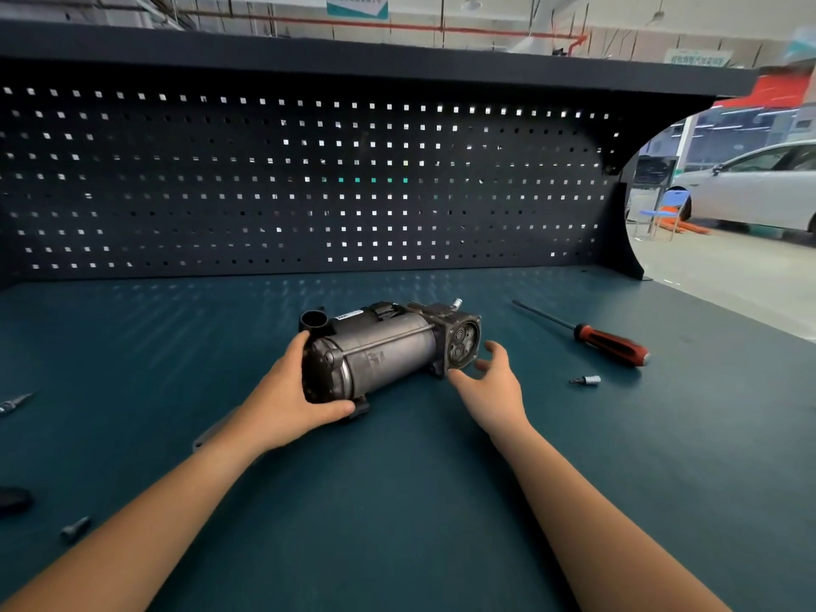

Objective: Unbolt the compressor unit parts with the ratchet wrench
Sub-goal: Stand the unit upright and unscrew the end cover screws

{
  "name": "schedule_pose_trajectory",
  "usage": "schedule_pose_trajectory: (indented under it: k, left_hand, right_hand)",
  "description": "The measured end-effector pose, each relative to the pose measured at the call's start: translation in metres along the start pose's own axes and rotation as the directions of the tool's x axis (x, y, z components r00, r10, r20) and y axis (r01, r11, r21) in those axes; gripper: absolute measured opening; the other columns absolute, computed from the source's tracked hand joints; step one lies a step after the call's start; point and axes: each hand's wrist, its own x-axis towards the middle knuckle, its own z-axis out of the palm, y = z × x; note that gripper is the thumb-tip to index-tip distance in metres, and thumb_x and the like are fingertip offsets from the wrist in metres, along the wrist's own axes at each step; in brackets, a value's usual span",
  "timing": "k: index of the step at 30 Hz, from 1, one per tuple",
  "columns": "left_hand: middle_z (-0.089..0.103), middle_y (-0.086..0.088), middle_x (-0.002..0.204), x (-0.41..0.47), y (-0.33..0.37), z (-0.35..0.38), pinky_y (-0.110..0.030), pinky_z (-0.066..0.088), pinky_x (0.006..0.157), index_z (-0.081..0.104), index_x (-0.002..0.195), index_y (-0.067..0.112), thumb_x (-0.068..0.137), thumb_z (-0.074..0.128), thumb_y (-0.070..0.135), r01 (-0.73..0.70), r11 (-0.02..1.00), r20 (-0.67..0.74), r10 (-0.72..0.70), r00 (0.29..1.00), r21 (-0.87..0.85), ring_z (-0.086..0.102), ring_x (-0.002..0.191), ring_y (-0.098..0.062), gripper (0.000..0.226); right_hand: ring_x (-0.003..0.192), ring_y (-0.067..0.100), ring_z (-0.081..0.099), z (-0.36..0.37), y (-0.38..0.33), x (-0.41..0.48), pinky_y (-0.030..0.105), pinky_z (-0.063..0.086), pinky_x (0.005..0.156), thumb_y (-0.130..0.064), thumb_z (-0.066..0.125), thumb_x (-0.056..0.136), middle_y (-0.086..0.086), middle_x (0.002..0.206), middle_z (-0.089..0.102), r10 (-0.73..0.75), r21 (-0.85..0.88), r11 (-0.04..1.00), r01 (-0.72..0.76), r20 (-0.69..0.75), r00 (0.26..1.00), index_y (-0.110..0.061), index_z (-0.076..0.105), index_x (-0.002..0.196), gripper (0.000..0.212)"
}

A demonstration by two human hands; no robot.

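Teal bench mat (397, 523); left hand (287, 390) grips compressor (384, 351) near end; right hand (494, 386) loose, fingers spread beside end face. Best: steady body, keep bolts reachable for wrench.

Red-handled screwdriver (583, 331), pegboard (309, 192), white car (750, 192)

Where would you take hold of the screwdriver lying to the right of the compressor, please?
Take the screwdriver by its thick red-and-black handle, coming from above with the right hand. It lies flat on the bench, its thin shaft pointing away to the left, so the handle is the nearer, broader end.
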Motion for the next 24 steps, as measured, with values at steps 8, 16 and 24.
schedule_pose_trajectory:
  k: [8, 16, 24]
  left_hand:
    - [0.045, -0.003, 0.13, -0.004, 0.007, 0.003, -0.029, 0.04, 0.096, 0.039, 0.132, 0.019, 0.065, 0.081, 0.032, -0.006, 1.0, -0.108, 0.004, 0.994, -0.023, 0.048, 0.116, -0.017, 0.08]
    - [0.044, 0.003, 0.136, -0.002, 0.015, -0.01, -0.028, 0.037, 0.094, 0.039, 0.133, 0.021, 0.075, 0.07, 0.04, 0.013, 0.99, -0.147, -0.034, 0.989, -0.141, 0.047, 0.117, -0.014, 0.068]
    - [0.031, -0.005, 0.15, 0.018, 0.006, 0.001, -0.026, 0.027, 0.104, 0.013, 0.148, 0.012, 0.087, 0.059, 0.038, 0.023, 1.0, -0.019, -0.023, 1.0, 0.013, 0.031, 0.136, -0.02, 0.08]
  right_hand:
    - [0.134, 0.011, 0.03, 0.018, -0.021, -0.025, 0.028, 0.031, 0.108, -0.037, 0.068, 0.08, -0.005, 0.147, 0.031, -0.338, -0.175, 0.917, 0.359, 0.139, 0.931, -0.02, 0.022, 0.146, 0.082]
    - [0.133, 0.015, 0.034, 0.038, -0.027, -0.038, 0.022, 0.029, 0.103, -0.031, 0.068, 0.082, -0.002, 0.146, 0.035, -0.084, 0.069, 0.995, 0.07, 0.22, 0.972, -0.019, 0.026, 0.145, 0.077]
    - [0.116, 0.019, 0.049, 0.008, -0.007, -0.001, 0.024, 0.035, 0.085, -0.019, 0.061, 0.086, 0.006, 0.132, 0.051, 0.141, 0.193, 0.974, -0.116, -0.125, 0.982, -0.011, 0.047, 0.13, 0.047]
